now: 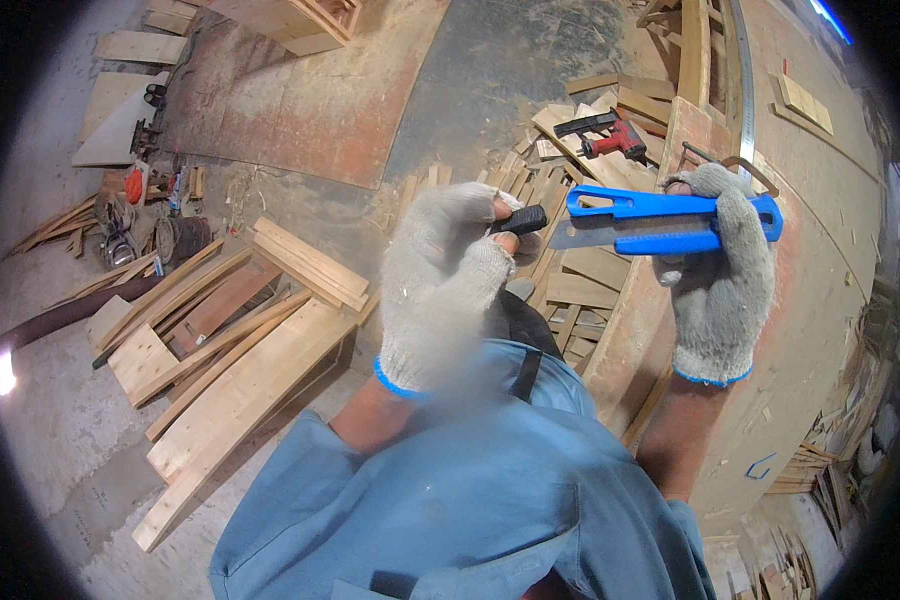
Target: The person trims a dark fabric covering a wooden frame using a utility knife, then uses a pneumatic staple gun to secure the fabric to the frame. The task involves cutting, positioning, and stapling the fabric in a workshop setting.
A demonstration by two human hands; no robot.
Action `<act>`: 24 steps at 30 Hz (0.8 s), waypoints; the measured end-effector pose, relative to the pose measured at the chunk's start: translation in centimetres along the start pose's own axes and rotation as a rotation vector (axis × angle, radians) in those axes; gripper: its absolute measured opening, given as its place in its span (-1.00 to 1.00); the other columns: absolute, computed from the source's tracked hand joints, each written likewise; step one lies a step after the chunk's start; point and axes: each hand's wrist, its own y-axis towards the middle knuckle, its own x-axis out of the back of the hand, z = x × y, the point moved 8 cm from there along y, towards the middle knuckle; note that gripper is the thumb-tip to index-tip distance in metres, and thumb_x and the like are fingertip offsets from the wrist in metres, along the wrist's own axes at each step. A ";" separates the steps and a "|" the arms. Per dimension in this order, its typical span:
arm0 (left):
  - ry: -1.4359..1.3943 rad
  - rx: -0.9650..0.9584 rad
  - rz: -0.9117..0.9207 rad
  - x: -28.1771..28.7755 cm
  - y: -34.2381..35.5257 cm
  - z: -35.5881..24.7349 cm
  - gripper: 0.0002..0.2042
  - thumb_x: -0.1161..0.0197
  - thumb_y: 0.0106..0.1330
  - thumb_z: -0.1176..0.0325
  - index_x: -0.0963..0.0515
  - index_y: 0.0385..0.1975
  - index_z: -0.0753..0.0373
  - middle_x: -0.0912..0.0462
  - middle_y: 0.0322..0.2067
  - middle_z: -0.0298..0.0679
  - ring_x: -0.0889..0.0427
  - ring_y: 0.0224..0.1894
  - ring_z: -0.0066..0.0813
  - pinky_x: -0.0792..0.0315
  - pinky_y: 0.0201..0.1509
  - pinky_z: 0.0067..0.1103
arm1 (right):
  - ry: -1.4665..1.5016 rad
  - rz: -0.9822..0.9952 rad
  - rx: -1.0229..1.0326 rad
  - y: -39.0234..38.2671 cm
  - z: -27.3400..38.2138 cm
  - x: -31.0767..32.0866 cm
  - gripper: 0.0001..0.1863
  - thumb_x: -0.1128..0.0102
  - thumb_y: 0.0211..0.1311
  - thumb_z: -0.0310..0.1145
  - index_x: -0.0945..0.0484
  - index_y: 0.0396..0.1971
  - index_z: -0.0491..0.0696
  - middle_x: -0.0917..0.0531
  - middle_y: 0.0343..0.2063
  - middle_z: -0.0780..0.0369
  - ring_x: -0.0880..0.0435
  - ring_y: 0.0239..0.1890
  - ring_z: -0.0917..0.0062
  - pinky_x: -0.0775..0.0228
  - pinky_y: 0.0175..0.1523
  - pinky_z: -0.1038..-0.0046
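Note:
My right hand, in a whitish knitted glove with a blue cuff, grips a blue utility knife across its body. A flat grey blade shows between the knife's two blue sides. Left of it, my left hand, gloved the same way, pinches a small black ribbed piece between thumb and forefinger. Bare fingertips poke out of the glove there. The black piece is close to the knife's left end, apart from it. Both hands are raised in front of my blue shirt.
A red and black nail gun lies on wood offcuts beyond my hands. To the right runs a long wooden workbench with a metal straightedge. Planks are stacked at left. A wooden box stands far off.

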 end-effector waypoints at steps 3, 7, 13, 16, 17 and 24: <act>0.009 0.009 -0.002 -0.2 0.1 0.0 -0.77 -0.20 0.34 0.63 -0.52 -0.03 0.33 -0.65 -0.08 -0.15 -0.66 -0.06 -0.49 -0.55 0.11 -0.53 | -0.028 0.000 0.014 0.0 0.1 -0.1 -0.64 -0.30 0.36 -0.18 -0.62 -0.04 -0.15 -0.75 -0.23 0.06 -0.77 -0.33 0.39 -0.53 -0.50 0.49; -0.012 0.018 0.011 -0.5 0.1 0.1 -0.77 -0.20 0.34 0.63 -0.52 -0.03 0.32 -0.65 -0.08 -0.15 -0.64 -0.06 -0.51 -0.53 0.12 -0.54 | -0.025 0.007 -0.011 0.2 -0.1 0.2 -0.64 -0.29 0.36 -0.19 -0.62 -0.04 -0.16 -0.75 -0.22 0.06 -0.76 -0.33 0.40 -0.52 -0.50 0.50; 0.049 -0.023 0.051 -0.9 0.2 -0.1 -0.77 -0.21 0.33 0.64 -0.52 -0.04 0.30 -0.63 -0.06 -0.20 -0.61 -0.03 -0.54 -0.51 0.14 -0.55 | -0.003 0.004 -0.029 0.5 -0.4 0.5 -0.65 -0.29 0.37 -0.21 -0.62 -0.03 -0.17 -0.75 -0.22 0.05 -0.76 -0.33 0.39 -0.53 -0.50 0.48; 0.082 -0.030 0.057 -1.1 0.3 -0.1 -0.77 -0.23 0.34 0.64 -0.52 -0.04 0.29 -0.62 -0.05 -0.22 -0.61 -0.04 -0.55 -0.50 0.13 -0.56 | 0.013 0.028 -0.025 0.7 -0.6 0.6 -0.65 -0.29 0.37 -0.22 -0.62 -0.02 -0.17 -0.75 -0.23 0.05 -0.76 -0.33 0.38 -0.55 -0.50 0.48; 0.083 -0.027 0.055 -1.2 0.3 0.0 -0.77 -0.23 0.34 0.64 -0.52 -0.04 0.28 -0.62 -0.05 -0.23 -0.61 -0.04 -0.55 -0.51 0.13 -0.56 | 0.009 0.025 -0.026 0.7 -0.5 0.6 -0.65 -0.29 0.37 -0.22 -0.62 -0.02 -0.17 -0.75 -0.23 0.04 -0.76 -0.33 0.38 -0.55 -0.49 0.48; 0.193 -0.080 0.072 -1.9 0.4 -0.5 -0.77 -0.15 0.31 0.70 -0.50 -0.06 0.36 -0.57 -0.06 -0.19 -0.65 -0.13 -0.51 -0.60 -0.03 -0.56 | -0.059 0.014 -0.036 0.9 -0.5 0.9 -0.64 -0.29 0.38 -0.21 -0.61 0.00 -0.15 -0.75 -0.23 0.04 -0.77 -0.32 0.43 -0.47 -0.52 0.56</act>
